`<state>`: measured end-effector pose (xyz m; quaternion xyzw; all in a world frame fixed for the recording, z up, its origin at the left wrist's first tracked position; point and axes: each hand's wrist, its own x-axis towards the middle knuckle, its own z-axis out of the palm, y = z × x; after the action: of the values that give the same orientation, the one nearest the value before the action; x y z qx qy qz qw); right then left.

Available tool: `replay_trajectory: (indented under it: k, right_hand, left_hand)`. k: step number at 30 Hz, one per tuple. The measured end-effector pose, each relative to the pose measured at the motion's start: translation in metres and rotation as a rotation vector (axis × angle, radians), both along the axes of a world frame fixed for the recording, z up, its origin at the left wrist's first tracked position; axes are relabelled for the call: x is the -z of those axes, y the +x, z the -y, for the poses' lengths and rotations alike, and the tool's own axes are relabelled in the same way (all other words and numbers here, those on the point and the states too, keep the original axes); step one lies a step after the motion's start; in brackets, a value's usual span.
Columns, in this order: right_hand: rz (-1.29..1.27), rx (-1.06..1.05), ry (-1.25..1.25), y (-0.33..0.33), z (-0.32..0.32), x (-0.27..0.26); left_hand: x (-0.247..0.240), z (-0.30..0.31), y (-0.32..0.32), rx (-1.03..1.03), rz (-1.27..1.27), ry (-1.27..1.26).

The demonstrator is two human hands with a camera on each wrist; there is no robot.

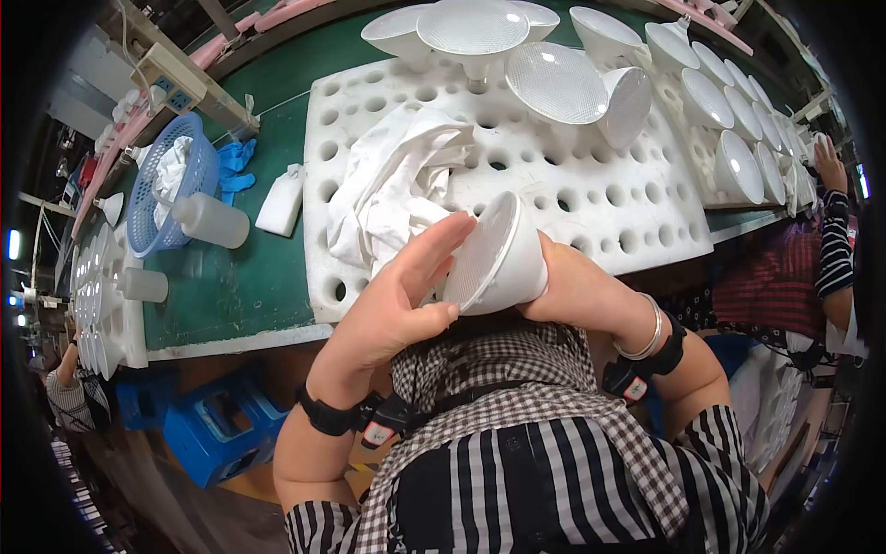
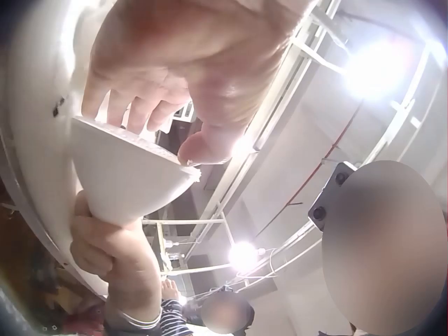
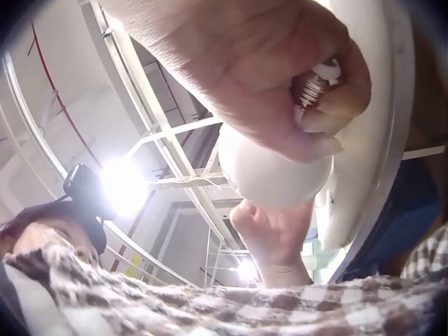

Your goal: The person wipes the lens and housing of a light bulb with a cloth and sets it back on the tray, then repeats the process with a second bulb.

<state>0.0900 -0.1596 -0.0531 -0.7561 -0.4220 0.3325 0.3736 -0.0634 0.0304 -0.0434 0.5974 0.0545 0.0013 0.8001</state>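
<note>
A white cone-shaped reflector lamp bulb (image 1: 524, 263) is held tilted in front of the person's chest, its textured lens facing left. My right hand (image 1: 583, 284) grips the narrow end, and the right wrist view shows the fingers curled round its metal screw base (image 3: 310, 91). My left hand (image 1: 388, 300) is spread across the lens side. In the left wrist view its fairly straight fingers (image 2: 117, 108) and thumb reach opposite parts of the rim. A crumpled white cloth (image 1: 392, 180) lies just beyond the left hand.
A white foam board (image 1: 591, 217) with rows of holes covers the bench. Several lamp bulbs (image 1: 558, 83) stand or lean at the back and right. On the left are a blue basket (image 1: 143, 208), a translucent bottle (image 1: 214, 222) and a white block (image 1: 280, 201). Blue stools (image 1: 221, 425) stand below.
</note>
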Motion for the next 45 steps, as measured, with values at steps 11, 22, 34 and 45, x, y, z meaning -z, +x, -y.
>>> replay_trajectory:
  k: [11,22,34,45]
  right_hand:
    - [-0.004,0.084,-0.055,-0.014,-0.002,-0.011]
    - [-0.04,0.057,-0.156,-0.008,-0.003,-0.018]
    - [0.055,0.132,-0.115,-0.023,-0.001,-0.013]
    - [0.247,0.093,-0.016,-0.033,-0.001,-0.002]
  left_hand:
    - [-0.027,0.009,0.03,-0.086,-0.082,0.053]
    - [-0.014,0.002,0.009,-0.019,0.019,0.005]
    - [-0.041,0.012,0.029,-0.063,-0.136,0.111]
    - [-0.059,0.012,0.018,-0.055,-0.145,0.236]
